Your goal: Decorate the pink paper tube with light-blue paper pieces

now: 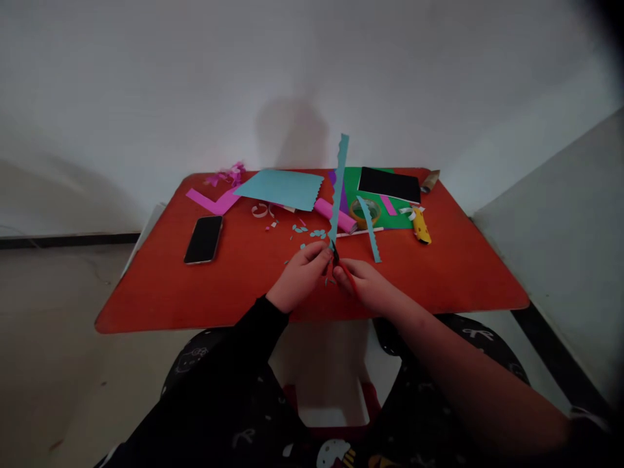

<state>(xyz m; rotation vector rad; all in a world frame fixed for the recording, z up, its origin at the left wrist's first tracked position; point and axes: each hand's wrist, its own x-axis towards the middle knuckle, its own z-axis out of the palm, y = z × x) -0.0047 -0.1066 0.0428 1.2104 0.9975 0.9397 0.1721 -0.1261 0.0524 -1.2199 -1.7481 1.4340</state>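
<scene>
Left grip: curled shut around the lower end of a light-blue paper strip, with the fingers hiding the exact hold.

Right grip: closed on the red handles of the scissors, with the dark blades at the strip's foot, between both hands near centre frame.

Strip: upright, one long edge scalloped, top end free.

Handling: probably very light and thin, stiff enough to stand yet easy to crease; best held low, just beside the blades (a long free end tends to flop).

Centre frame: small light-blue paper scraps just ahead of the hands, near a second scalloped strip.

Upper left of frame: a pink paper offcut and a large scalloped light-blue sheet.

Left of frame: a black-screened smartphone.

Upper right of frame: a green card under a black card, plus a tape roll.

Surface: smooth orange-red board.
</scene>
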